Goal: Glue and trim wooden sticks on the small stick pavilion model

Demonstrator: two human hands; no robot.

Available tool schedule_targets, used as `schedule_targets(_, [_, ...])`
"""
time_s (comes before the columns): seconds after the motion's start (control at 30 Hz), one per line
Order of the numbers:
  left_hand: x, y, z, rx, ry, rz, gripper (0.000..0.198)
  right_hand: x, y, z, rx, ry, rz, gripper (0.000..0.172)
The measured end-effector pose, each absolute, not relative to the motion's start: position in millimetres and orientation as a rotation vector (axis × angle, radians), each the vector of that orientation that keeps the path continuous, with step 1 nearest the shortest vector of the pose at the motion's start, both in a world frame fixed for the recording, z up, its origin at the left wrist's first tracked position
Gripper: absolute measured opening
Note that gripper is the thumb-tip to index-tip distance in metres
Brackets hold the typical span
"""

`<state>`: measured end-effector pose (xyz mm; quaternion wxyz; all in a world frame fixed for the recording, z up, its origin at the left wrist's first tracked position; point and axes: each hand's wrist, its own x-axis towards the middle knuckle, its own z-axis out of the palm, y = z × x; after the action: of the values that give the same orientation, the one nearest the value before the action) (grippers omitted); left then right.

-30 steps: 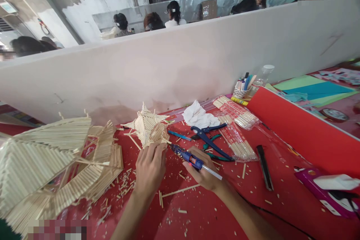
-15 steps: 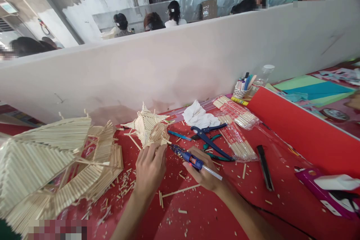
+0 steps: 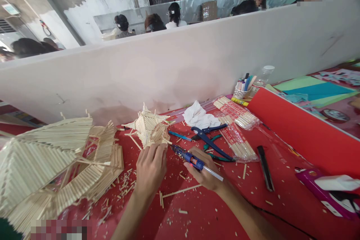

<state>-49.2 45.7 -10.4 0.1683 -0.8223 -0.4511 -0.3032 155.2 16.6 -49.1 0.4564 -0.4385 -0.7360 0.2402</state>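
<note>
Judging by the pose, a gluing step is being worked: the right hand (image 3: 205, 168) is gripping a blue glue gun (image 3: 191, 159), with a clear glue stick (image 3: 213, 173) jutting from its back end, and the nozzle is pointing toward the near edge of a small stick model (image 3: 147, 125). The left hand (image 3: 152, 167) is reaching to that same edge, its fingertips bunching there; whether they are pinching a stick or only pressing cannot be told, as the knuckles are hiding it. The next move is probably calling for a steady left hand and a precisely placed nozzle, since hot glue would be landing close to the fingers. The model is sitting just left of the frame's centre on the red tabletop (image 3: 197, 225), directly beyond the left hand and up and left of the right. The two hands are staying apart, the gun's front bridging the gap, while a larger stick model (image 3: 67, 142) is filling the lower left.
</note>
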Motion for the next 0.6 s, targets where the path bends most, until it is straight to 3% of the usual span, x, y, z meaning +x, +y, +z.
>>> schedule_targets(0.6, [-51.0,45.4,-7.5,-2.338,-1.302,-0.862,0.006,154.8,16.1,-51.5,-1.084,-1.811,0.603,0.017])
